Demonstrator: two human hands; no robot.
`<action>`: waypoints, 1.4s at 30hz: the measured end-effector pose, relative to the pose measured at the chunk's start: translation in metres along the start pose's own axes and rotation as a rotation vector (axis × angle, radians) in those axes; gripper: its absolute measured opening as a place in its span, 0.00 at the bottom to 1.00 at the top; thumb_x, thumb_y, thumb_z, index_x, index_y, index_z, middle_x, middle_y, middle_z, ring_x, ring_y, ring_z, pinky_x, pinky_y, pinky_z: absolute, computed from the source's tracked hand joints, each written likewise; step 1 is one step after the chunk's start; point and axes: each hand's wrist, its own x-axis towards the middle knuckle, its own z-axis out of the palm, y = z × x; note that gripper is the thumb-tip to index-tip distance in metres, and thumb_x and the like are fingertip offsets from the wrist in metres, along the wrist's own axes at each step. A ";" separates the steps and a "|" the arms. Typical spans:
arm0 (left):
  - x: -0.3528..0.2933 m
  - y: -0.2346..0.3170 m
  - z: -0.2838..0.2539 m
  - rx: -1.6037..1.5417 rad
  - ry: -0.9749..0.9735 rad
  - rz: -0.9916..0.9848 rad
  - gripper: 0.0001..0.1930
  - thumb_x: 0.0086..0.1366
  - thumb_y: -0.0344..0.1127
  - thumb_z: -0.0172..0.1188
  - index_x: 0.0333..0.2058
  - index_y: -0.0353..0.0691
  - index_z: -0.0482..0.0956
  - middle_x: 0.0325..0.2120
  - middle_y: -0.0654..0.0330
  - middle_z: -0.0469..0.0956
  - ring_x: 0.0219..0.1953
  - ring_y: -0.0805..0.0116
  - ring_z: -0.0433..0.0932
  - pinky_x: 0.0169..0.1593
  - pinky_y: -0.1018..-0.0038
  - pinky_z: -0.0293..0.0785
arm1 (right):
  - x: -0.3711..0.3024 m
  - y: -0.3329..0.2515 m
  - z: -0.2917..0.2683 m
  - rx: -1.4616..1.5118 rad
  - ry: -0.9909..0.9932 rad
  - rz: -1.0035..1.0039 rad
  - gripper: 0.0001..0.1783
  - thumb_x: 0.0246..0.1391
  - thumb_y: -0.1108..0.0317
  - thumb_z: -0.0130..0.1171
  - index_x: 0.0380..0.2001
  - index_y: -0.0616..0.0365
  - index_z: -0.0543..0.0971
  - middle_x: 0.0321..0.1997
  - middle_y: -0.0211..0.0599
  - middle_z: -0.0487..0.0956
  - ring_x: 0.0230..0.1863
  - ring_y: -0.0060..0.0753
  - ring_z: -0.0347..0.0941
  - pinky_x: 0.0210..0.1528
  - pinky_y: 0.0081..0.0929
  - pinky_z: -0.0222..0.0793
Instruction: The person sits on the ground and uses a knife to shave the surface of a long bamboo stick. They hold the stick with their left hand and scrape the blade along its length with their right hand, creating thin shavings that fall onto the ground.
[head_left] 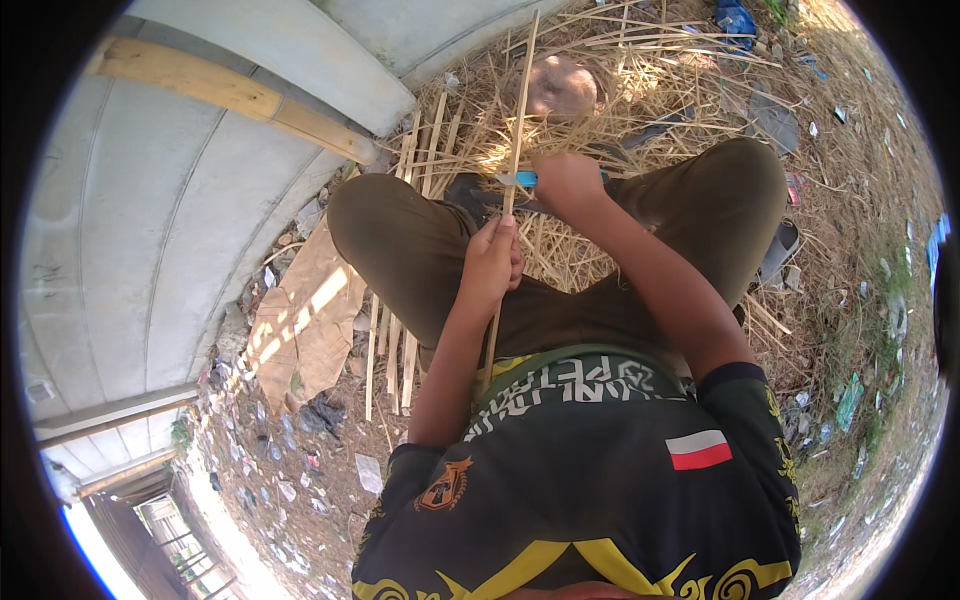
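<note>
Left hand (490,262) closed around bamboo strip (520,110), blue-handled knife (522,179) in fisted right hand (568,184) just above.

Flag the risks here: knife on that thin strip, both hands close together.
1. The left hand grips the bamboo strip just below the blue-handled knife in the right hand; a slip could likely cut fingers.
2. The work happens over the lap, between the knees; a downward slip might reach the thigh.
3. The long strip looks thin and may flex or splinter under the blade.

Thin pale bamboo strip (519,130), upright between knees
</note>
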 end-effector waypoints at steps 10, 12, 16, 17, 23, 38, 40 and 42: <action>-0.004 -0.004 0.008 0.057 -0.008 0.017 0.15 0.77 0.46 0.44 0.30 0.46 0.64 0.17 0.72 0.55 0.12 0.83 0.51 0.15 0.82 0.46 | 0.024 0.029 -0.006 -0.035 -0.036 0.187 0.06 0.51 0.67 0.58 0.26 0.53 0.83 0.25 0.41 0.83 0.29 0.45 0.83 0.29 0.39 0.78; -0.001 -0.001 -0.003 -0.055 -0.031 -0.016 0.15 0.77 0.45 0.44 0.31 0.46 0.64 0.16 0.72 0.55 0.12 0.83 0.51 0.14 0.82 0.45 | 0.011 0.008 -0.006 -0.044 -0.065 0.099 0.06 0.51 0.67 0.59 0.26 0.53 0.83 0.25 0.41 0.83 0.28 0.45 0.83 0.29 0.39 0.78; 0.000 -0.002 -0.006 -0.077 -0.052 0.024 0.14 0.77 0.45 0.43 0.32 0.46 0.64 0.16 0.72 0.54 0.12 0.84 0.50 0.14 0.82 0.45 | -0.009 -0.005 -0.003 -0.004 -0.072 -0.012 0.06 0.51 0.66 0.59 0.26 0.53 0.83 0.25 0.41 0.83 0.27 0.45 0.83 0.28 0.39 0.78; -0.001 -0.003 -0.002 -0.051 -0.035 0.020 0.14 0.77 0.45 0.43 0.32 0.46 0.64 0.16 0.72 0.54 0.12 0.84 0.50 0.14 0.82 0.45 | -0.008 -0.001 -0.003 -0.015 -0.071 -0.042 0.06 0.51 0.66 0.59 0.26 0.53 0.83 0.25 0.41 0.83 0.27 0.45 0.83 0.28 0.39 0.78; -0.006 -0.011 0.010 0.127 0.016 0.017 0.15 0.78 0.46 0.43 0.32 0.46 0.64 0.16 0.72 0.54 0.13 0.84 0.51 0.15 0.82 0.46 | 0.016 0.018 0.015 -0.060 0.005 0.326 0.07 0.51 0.66 0.58 0.25 0.54 0.83 0.25 0.40 0.83 0.27 0.43 0.83 0.27 0.39 0.78; -0.003 -0.010 0.010 0.088 0.005 -0.029 0.15 0.77 0.47 0.44 0.32 0.46 0.65 0.16 0.72 0.55 0.13 0.83 0.51 0.14 0.82 0.46 | 0.021 0.035 0.004 -0.064 -0.091 0.274 0.08 0.52 0.66 0.57 0.25 0.54 0.83 0.23 0.39 0.82 0.28 0.44 0.83 0.30 0.41 0.78; -0.003 -0.008 0.004 0.032 -0.014 -0.040 0.15 0.77 0.47 0.44 0.32 0.46 0.64 0.16 0.72 0.55 0.13 0.83 0.51 0.15 0.82 0.46 | 0.018 0.023 0.001 -0.031 -0.082 0.226 0.07 0.51 0.66 0.58 0.25 0.53 0.83 0.23 0.39 0.83 0.28 0.44 0.83 0.30 0.40 0.78; -0.001 -0.005 -0.005 -0.075 -0.047 -0.037 0.15 0.77 0.46 0.43 0.32 0.46 0.64 0.17 0.72 0.55 0.13 0.83 0.51 0.15 0.82 0.46 | 0.005 0.004 -0.001 -0.019 -0.115 0.101 0.06 0.50 0.67 0.59 0.26 0.54 0.83 0.24 0.40 0.83 0.28 0.44 0.83 0.31 0.39 0.78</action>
